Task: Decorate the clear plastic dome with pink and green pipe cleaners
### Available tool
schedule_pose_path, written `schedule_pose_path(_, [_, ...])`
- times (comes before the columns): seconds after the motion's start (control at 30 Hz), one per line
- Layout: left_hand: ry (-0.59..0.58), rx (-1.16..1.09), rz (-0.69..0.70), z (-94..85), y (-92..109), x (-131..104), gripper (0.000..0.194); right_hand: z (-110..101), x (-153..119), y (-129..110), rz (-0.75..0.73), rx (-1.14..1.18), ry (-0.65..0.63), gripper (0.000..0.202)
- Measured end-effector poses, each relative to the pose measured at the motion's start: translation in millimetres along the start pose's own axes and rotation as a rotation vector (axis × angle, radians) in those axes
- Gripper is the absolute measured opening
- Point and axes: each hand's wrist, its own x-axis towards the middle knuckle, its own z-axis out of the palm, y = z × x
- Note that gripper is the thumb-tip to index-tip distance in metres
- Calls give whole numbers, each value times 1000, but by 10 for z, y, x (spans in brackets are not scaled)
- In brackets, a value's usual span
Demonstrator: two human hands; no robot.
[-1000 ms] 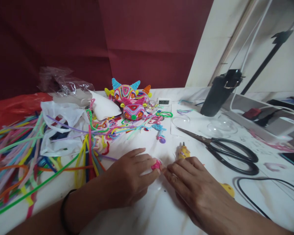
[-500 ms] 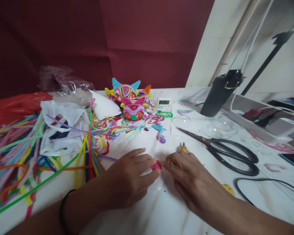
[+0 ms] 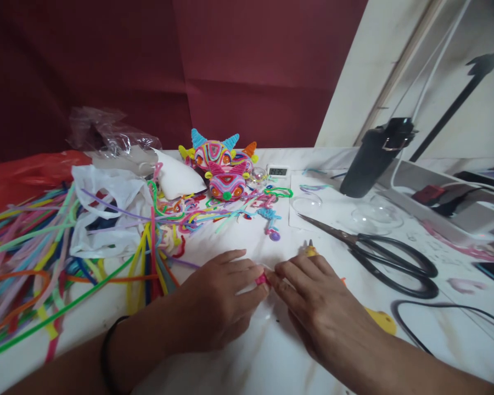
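Note:
My left hand (image 3: 226,296), a dark band around its wrist, pinches a small magenta pipe-cleaner piece (image 3: 262,278) between thumb and fingers. From the other side, the bent fingers of my right hand (image 3: 319,299) press their tips against the same piece. A clear, shiny patch shows on the table below the fingertips; I cannot tell what it is. Just beyond my right knuckles a yellow tool with two dark prongs (image 3: 310,249) sticks out, its rest hidden. Part of a flat yellow thing (image 3: 382,321) lies beside my right forearm.
Black-handled scissors (image 3: 379,258) lie at right, with a black bottle (image 3: 372,162) behind. Clear plastic domes (image 3: 376,216) rest nearby. Several loose pipe cleaners (image 3: 28,258) and a white plastic bag (image 3: 107,241) cover the left. Colourful pipe-cleaner animal heads (image 3: 227,184) stand at the back.
The camera view has shifted slightly, moving the scene a little to the right. My right fingers have moved slightly around the magenta piece, which both hands still touch.

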Motion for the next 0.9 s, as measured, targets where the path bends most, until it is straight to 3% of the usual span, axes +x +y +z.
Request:
schedule_pose_path(0.17, [-25, -27, 3, -33, -31, -2, 21, -2, 34, -3, -47, -78, 24, 23])
schedule_pose_path(0.43, [71, -41, 105, 3, -126, -43, 22, 10, 21, -9, -43, -90, 0, 19])
schedule_pose_path(0.67, [345, -194, -100, 118, -27, 22, 14, 28, 3, -5, -34, -117, -26, 13])
schedule_pose_path(0.9, [362, -262, -217, 223, 8, 148, 16, 22, 24, -5, -47, -134, 5, 15])
